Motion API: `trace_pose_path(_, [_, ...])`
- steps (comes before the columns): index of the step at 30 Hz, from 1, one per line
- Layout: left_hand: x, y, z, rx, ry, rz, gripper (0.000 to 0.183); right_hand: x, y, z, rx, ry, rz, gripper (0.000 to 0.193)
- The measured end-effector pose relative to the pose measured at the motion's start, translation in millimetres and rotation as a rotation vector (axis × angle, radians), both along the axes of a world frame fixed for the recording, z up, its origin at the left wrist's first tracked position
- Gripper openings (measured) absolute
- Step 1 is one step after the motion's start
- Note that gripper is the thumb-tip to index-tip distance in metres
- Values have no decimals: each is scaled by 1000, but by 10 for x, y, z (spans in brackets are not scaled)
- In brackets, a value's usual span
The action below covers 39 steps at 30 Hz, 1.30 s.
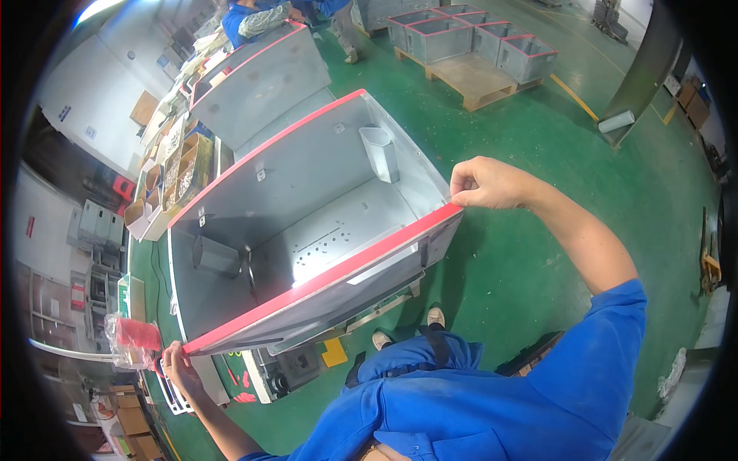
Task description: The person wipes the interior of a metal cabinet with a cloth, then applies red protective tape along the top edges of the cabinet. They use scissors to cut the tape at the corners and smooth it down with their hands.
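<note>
A large grey sheet-metal box (284,161) lies in front of me with its open side up. A red strip (338,272) runs along its near rim, and red also edges the far rim. At the near right corner my right hand (492,183) is closed, thumb and fingers pinching the strip's end. My left hand (179,369) has its fingers closed at the strip's other end, by the near left corner. Inside the box are two light grey brackets, one on the right (379,154) and one on the left (215,257). Small holes dot its floor.
A red roll (138,335) in clear film is beside my left hand. Beyond the box stands another grey box (265,73), with a person (250,19) behind it. Bins of small parts (184,173) line the left. Red-rimmed boxes sit on a wooden pallet (480,90) at the back.
</note>
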State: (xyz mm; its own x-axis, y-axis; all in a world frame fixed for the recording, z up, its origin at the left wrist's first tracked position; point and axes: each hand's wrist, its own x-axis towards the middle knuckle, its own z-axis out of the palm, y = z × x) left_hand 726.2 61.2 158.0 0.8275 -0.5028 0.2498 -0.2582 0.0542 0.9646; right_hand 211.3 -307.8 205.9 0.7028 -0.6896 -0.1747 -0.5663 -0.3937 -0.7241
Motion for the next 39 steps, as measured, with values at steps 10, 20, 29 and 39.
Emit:
trace_pose_path(10, [76, 39, -47, -17, -10, -32, 4, -9, 4, 5, 29, 16, -13, 19])
trace_pose_path(20, [9, 19, -13, -28, 23, -3, 4, -96, 41, -123, 220, -210, -190, 21])
trace_pose_path(29, [7, 54, -18, 3, 27, -26, 5, -24, 246, -312, 302, -373, -385, 23])
trace_pose_path(39, [11, 62, -25, 41, 18, 12, 5, -14, 280, -434, 314, -479, -416, 24])
